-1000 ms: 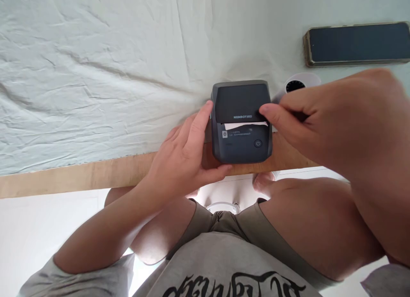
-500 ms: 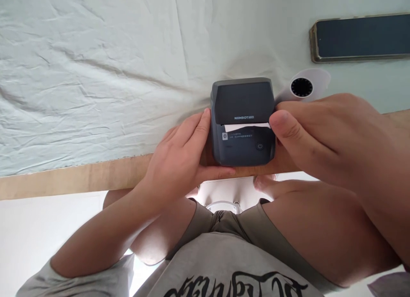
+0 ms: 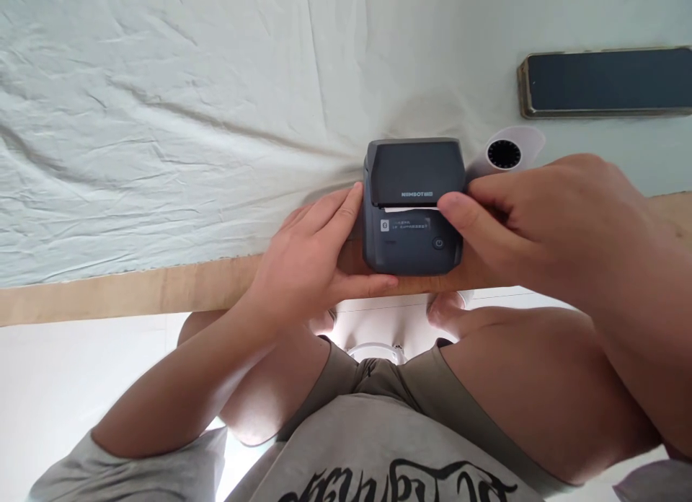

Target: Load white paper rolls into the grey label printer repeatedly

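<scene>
- The pale cloth (image 3: 205,69) is the biggest thing we see. It fills most of the top of the frame, with many creases at the left.
- Under it, the wooden edge (image 3: 135,289) of the table runs across the middle of the frame.
- The right hand (image 3: 535,221) comes in from the right. Its thumb is at the right end of the printer's slot, and its other fingers are curled by the printer's right side. We cannot tell if it pinches the paper, because the fingers hide each other.
- The left hand (image 3: 311,246) is spread around the printer's lower left corner. Its fingertips rest at the left side and its thumb lies along the front.
- The dark printer (image 3: 414,177) sits just right of the middle of the frame, between both hands, with its top down.
- A phone (image 3: 610,82) lies in the upper right, well apart from the hands.
- A white round thing (image 3: 505,154) with a dark middle stands near the right hand.
- A thin strip of white paper (image 3: 411,210) peeks from the slot. We think the step in hand is working at this paper; the next move calls for a careful right thumb and a steady left hand.
</scene>
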Action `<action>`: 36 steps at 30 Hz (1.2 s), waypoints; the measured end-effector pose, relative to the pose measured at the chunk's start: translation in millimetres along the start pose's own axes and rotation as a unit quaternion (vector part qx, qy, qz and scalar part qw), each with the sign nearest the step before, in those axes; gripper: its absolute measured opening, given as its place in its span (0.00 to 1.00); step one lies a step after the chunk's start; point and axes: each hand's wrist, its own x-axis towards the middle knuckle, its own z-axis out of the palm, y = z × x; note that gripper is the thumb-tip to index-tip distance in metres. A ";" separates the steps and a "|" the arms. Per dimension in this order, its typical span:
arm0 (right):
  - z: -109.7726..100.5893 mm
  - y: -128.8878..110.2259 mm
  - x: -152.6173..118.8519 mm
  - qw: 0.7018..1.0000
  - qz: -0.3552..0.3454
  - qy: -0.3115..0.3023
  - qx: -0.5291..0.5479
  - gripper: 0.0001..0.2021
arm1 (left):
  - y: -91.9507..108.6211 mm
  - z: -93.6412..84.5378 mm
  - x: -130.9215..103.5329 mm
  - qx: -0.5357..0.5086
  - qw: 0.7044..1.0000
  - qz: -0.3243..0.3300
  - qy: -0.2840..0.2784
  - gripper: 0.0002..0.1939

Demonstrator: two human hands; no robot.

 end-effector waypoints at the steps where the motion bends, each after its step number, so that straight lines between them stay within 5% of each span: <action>1: 1.4 1.5 -1.2 1.000 0.009 0.026 0.001 0.58 | -0.1 -0.4 -0.8 0.002 1.000 -0.002 -0.002 0.55; 6: 1.1 0.0 -5.5 0.982 0.061 0.177 0.007 0.39 | 3.0 -3.4 -2.8 0.008 1.000 0.001 -0.016 0.49; 10: -10.5 -15.3 -0.2 0.975 0.047 0.215 0.041 0.24 | 4.4 -3.6 -2.2 0.021 1.000 0.007 -0.016 0.50; 15: -26.0 -26.8 8.2 0.985 0.000 0.164 0.053 0.16 | 1.8 -2.6 -2.5 0.026 0.999 0.016 -0.020 0.52; 19: -27.8 -29.5 11.7 0.985 0.028 0.171 0.020 0.20 | 0.6 -2.0 -3.7 0.018 0.999 0.027 -0.018 0.55; 24: -24.5 -40.2 20.2 0.988 0.072 0.077 -0.111 0.18 | 0.4 -2.2 -4.2 0.019 0.999 0.033 -0.016 0.56; 36: -27.4 -42.1 40.0 0.979 0.023 -0.027 -0.200 0.20 | -2.4 -1.0 -6.8 0.036 0.996 0.077 -0.006 0.55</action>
